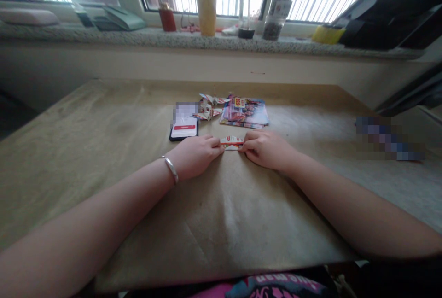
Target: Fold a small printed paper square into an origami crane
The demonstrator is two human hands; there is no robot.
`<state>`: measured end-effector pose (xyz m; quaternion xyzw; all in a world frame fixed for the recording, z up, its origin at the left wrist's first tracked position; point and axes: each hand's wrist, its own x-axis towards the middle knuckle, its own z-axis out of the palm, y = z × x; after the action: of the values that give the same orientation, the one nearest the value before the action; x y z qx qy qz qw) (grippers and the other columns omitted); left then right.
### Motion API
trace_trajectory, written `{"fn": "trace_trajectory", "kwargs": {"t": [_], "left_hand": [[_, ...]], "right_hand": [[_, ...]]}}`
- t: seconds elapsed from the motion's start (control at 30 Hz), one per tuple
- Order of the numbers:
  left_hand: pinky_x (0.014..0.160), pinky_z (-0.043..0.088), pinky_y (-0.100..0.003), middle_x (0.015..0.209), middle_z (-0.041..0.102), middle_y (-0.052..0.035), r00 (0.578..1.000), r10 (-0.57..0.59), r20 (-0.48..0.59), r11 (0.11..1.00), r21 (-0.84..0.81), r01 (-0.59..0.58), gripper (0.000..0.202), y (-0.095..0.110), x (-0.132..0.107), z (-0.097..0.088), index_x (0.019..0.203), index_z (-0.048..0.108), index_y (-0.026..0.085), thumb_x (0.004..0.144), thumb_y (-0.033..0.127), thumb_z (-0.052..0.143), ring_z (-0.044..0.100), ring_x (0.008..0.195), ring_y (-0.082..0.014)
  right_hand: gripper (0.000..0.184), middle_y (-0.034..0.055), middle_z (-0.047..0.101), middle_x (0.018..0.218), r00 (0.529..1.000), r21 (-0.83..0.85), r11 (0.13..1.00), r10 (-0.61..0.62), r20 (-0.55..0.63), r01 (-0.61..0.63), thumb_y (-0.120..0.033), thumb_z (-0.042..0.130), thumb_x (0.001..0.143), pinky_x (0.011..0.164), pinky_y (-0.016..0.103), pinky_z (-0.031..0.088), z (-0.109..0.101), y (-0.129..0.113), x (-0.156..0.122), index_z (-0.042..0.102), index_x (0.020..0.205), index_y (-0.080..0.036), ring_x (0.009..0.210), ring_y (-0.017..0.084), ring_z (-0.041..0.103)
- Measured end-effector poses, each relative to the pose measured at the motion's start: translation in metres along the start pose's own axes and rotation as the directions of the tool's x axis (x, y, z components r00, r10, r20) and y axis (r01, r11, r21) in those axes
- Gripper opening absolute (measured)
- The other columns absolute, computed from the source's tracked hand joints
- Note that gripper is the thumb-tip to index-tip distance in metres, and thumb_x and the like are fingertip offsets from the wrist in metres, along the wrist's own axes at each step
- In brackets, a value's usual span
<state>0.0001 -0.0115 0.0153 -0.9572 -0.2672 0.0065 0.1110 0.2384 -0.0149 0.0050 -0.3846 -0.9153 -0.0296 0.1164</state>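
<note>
A small piece of folded printed paper [232, 141], white and red, lies low over the table between my two hands. My left hand [202, 151] pinches its left end, with a silver bangle on the wrist. At the right end, the fingers of my right hand [264, 148] are closed on the same paper. Just beyond it are folded paper cranes [209, 113] made from printed paper. To their right sits a stack of colourful printed sheets [245, 113]. A phone [184, 127] with a lit screen lies flat beyond my left hand.
The table has a tan cover [138, 224]. A blurred-out, dark flat item [383, 139] lies at the right. On the granite windowsill [131, 37] stand a red bottle [167, 18], a tall yellow cylinder [206, 1], clear containers [276, 14] and a black bag [383, 12].
</note>
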Motion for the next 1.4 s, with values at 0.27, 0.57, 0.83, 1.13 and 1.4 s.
{"fn": "trace_trajectory", "kwargs": {"t": [0.27,0.57,0.83,1.13,1.4], "left_hand": [[0.078,0.048,-0.030,0.103,0.060,-0.0085,0.999,-0.027,0.027,0.998,-0.058,0.029,0.034,-0.001,0.000,0.002,0.116,0.058,0.018,0.088,0.012,0.039,0.057,0.091,-0.0180],[0.077,0.048,-0.030,0.100,0.060,-0.0089,0.999,-0.033,0.009,0.999,-0.040,0.033,0.032,0.000,-0.001,0.001,0.113,0.059,0.016,0.088,0.012,0.039,0.058,0.089,-0.0181],[0.073,0.049,-0.032,0.093,0.061,-0.0089,0.996,-0.020,-0.086,1.000,0.000,0.020,0.024,0.006,0.001,0.001,0.102,0.062,0.014,0.084,0.017,0.047,0.057,0.086,-0.0202],[0.076,0.048,-0.032,0.101,0.061,-0.0083,0.977,0.030,-0.213,0.998,-0.039,-0.039,0.029,0.003,0.000,0.011,0.115,0.057,0.021,0.091,0.029,0.042,0.056,0.089,-0.0186],[0.085,0.046,-0.037,0.111,0.060,-0.0082,0.973,-0.033,-0.230,0.992,-0.123,0.005,0.029,0.003,0.001,0.015,0.115,0.058,0.022,0.092,0.027,0.040,0.056,0.101,-0.0209]], "right_hand": [[0.023,0.0026,0.067,0.089,0.998,-0.047,0.997,-0.051,0.045,0.054,-0.023,0.050,0.084,0.062,0.026,0.035,-0.005,0.007,-0.003,0.072,0.090,-0.026,0.074,0.015,0.057],[0.023,0.0018,0.067,0.092,0.998,0.002,0.999,-0.044,0.052,0.044,-0.021,0.051,0.082,0.063,0.026,0.037,-0.006,0.009,-0.004,0.072,0.090,-0.026,0.075,0.014,0.058],[0.016,0.0083,0.062,0.105,0.987,0.180,0.979,-0.071,-0.147,0.098,-0.014,0.053,0.076,0.083,0.031,0.044,0.008,0.012,-0.001,0.068,0.080,-0.018,0.093,0.019,0.057],[0.015,0.0062,0.069,0.087,0.986,0.229,0.973,0.044,-0.158,-0.007,-0.016,0.049,0.082,0.077,0.031,0.045,0.013,0.009,0.001,0.064,0.086,-0.017,0.082,0.018,0.060],[0.019,0.0048,0.070,0.086,0.987,0.225,0.972,-0.029,-0.156,0.064,-0.015,0.050,0.081,0.077,0.030,0.046,0.015,0.007,0.000,0.066,0.091,-0.018,0.081,0.017,0.060]]}}
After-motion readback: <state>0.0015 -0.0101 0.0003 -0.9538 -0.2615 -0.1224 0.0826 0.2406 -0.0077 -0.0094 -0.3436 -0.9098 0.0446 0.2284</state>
